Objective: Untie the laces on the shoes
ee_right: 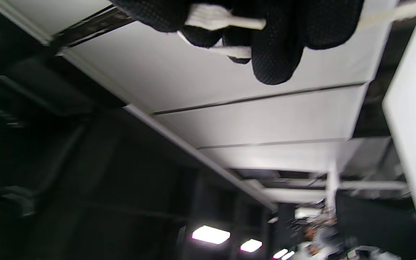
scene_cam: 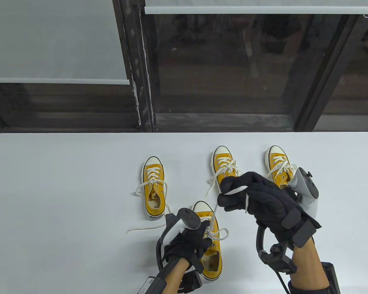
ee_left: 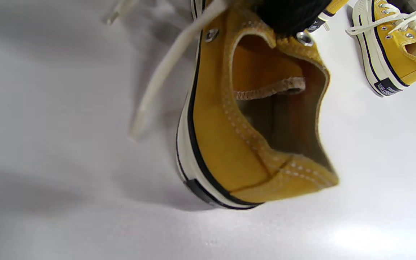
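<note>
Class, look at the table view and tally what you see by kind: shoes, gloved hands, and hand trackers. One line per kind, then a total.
Yellow shoes: 4 (far-left shoe, middle shoe, far-right shoe, near shoe)
Gloved hands: 2 (left hand, right hand)
Hand trackers: 2 (left tracker, right tracker)
Total: 8

A: What were the shoes made of?
B: The nearest shoe [ee_left: 229,144] was matt yellow canvas with metal eyelets [ee_left: 211,34] and flat cloth laces [ee_left: 164,68].
A: The table [scene_cam: 64,183]?
B: Smooth, matt white.
</note>
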Demonstrator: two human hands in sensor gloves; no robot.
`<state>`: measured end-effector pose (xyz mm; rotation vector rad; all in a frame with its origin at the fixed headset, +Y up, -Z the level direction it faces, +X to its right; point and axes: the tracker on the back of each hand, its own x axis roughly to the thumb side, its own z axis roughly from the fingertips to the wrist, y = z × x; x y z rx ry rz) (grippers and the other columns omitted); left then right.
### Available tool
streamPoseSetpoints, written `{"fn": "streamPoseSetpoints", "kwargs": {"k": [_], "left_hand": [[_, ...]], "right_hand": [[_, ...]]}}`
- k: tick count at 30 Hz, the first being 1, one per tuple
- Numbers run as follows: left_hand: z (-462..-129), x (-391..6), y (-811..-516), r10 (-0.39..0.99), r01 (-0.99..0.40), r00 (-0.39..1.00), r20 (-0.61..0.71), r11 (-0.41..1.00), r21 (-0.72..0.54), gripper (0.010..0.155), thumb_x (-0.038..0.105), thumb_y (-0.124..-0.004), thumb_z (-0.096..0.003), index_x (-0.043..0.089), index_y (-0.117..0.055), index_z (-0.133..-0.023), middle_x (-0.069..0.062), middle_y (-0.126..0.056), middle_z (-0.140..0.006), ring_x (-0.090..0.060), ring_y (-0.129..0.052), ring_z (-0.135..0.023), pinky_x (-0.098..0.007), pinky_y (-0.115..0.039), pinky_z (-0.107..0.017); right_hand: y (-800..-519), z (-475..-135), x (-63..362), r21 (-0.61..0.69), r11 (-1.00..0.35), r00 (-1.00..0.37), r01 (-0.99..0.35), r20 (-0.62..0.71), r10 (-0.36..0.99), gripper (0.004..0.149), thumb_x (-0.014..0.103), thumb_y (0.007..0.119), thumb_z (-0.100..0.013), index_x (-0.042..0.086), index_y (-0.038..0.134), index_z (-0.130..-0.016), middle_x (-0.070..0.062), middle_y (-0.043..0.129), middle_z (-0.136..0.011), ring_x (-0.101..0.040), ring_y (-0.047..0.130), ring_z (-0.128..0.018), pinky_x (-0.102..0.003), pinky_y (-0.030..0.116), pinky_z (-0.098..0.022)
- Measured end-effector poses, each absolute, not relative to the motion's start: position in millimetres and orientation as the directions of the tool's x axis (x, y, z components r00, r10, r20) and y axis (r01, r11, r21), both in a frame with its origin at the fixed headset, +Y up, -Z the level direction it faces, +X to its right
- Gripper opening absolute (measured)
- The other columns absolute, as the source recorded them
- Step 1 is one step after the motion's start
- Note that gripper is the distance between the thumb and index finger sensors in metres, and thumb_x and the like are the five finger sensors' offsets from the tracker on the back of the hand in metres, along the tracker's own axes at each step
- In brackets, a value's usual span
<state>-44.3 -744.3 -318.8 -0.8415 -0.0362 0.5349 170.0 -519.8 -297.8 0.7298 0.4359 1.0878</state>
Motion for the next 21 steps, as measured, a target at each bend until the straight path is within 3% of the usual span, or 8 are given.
{"fn": "streamPoseSetpoints", "kwargs": {"k": [3, 5, 8, 10, 13, 17, 21], "left_hand": [[-319.0, -44.4, -744.4, 0.461, -0.434, 0.87, -0.176, 0.545, -0.717, 0.062, 0.051, -0.062, -0.0654, 0.06, -0.02, -0.11, 0.006, 0.009, -0.124, -0.028, -0.009, -0.122, -0.065, -0.017, -0.087], [-319.9, -46.3, -740.0, 0.48, -0.455, 0.858, -0.183, 0.545, -0.704, 0.061, 0.05, -0.064, -0.0652, 0.058, -0.025, -0.112, 0.006, 0.004, -0.126, -0.028, -0.01, -0.122, -0.065, -0.017, -0.086], [-319.5, -50.6, -728.5, 0.541, -0.51, 0.82, -0.185, 0.547, -0.664, 0.056, 0.047, -0.065, -0.0653, 0.048, -0.041, -0.115, 0.003, -0.014, -0.13, -0.03, -0.017, -0.122, -0.066, -0.02, -0.086], [-318.3, -54.5, -720.4, 0.565, -0.537, 0.806, -0.177, 0.572, -0.62, 0.045, 0.043, -0.065, -0.066, 0.038, -0.058, -0.111, 0.003, -0.03, -0.13, -0.03, -0.025, -0.123, -0.066, -0.024, -0.086], [-317.0, -60.3, -713.3, 0.589, -0.567, 0.789, -0.175, 0.587, -0.578, 0.042, 0.041, -0.066, -0.0651, 0.034, -0.065, -0.107, 0.002, -0.046, -0.127, -0.029, -0.036, -0.122, -0.067, -0.028, -0.085], [-317.3, -71.4, -711.1, 0.666, -0.647, 0.716, -0.21, 0.52, -0.558, 0.042, 0.04, -0.065, -0.0648, 0.031, -0.067, -0.105, 0.001, -0.061, -0.12, -0.03, -0.048, -0.119, -0.068, -0.032, -0.084], [-317.9, -82.8, -708.7, 0.744, -0.726, 0.623, -0.241, 0.435, -0.533, 0.042, 0.04, -0.064, -0.0649, 0.03, -0.066, -0.106, -0.001, -0.07, -0.112, -0.028, -0.059, -0.114, -0.067, -0.036, -0.083]], "right_hand": [[-511.5, -294.8, 174.3, 0.681, 0.11, 0.271, -0.724, 0.133, 0.953, 0.039, 0.039, 0.058, -0.068, 0.013, 0.065, -0.097, -0.016, 0.062, -0.108, -0.038, 0.082, -0.091, -0.058, 0.062, -0.07], [-511.7, -294.9, 177.0, 0.647, 0.091, 0.236, -0.757, 0.141, 0.961, 0.039, 0.04, 0.059, -0.068, 0.014, 0.066, -0.096, -0.015, 0.063, -0.107, -0.036, 0.083, -0.09, -0.059, 0.062, -0.07], [-515.7, -296.5, 182.8, 0.626, 0.104, 0.236, -0.773, 0.131, 0.963, 0.04, 0.04, 0.059, -0.068, 0.013, 0.067, -0.096, -0.015, 0.067, -0.103, -0.034, 0.085, -0.086, -0.059, 0.062, -0.069], [-519.8, -297.5, 188.3, 0.612, 0.086, 0.21, -0.786, 0.133, 0.969, 0.04, 0.041, 0.058, -0.068, 0.013, 0.066, -0.095, -0.014, 0.068, -0.1, -0.031, 0.085, -0.083, -0.06, 0.062, -0.069], [-523.6, -297.2, 196.4, 0.546, 0.037, 0.137, -0.837, 0.144, 0.98, 0.04, 0.042, 0.059, -0.068, 0.013, 0.067, -0.094, -0.013, 0.069, -0.096, -0.031, 0.086, -0.08, -0.06, 0.062, -0.068], [-532.3, -294.9, 210.7, 0.365, -0.214, -0.163, -0.906, 0.166, 0.972, 0.04, 0.041, 0.059, -0.068, 0.012, 0.068, -0.093, -0.014, 0.07, -0.095, -0.031, 0.086, -0.079, -0.061, 0.062, -0.068], [-556.5, -296.0, 221.9, 0.154, -0.521, -0.513, -0.84, 0.088, 0.854, 0.038, 0.039, 0.061, -0.067, 0.012, 0.07, -0.093, -0.014, 0.07, -0.098, -0.034, 0.085, -0.082, -0.062, 0.06, -0.068]]}}
